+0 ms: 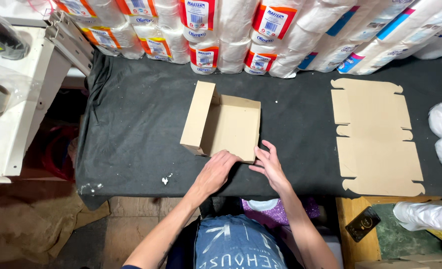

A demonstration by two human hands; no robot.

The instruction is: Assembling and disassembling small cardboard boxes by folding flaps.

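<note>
While both hands press the near wall, I see the half-folded cardboard box (223, 125) mid-bench: left hand (220, 168) curled loosely on its near edge, right hand (268, 164) open-fingered at the corner. Flat box blanks (375, 134) wait unfolded toward the bench's right edge.

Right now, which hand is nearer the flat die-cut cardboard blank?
Right. The right hand is at the half-folded box's near right corner, on the side toward the flat cardboard blank; the left hand is farther left.

Both hands (220, 168) (269, 166) at half-folded cardboard box (224, 124), flat cardboard blank (375, 137) right, black table (131, 129)
</note>
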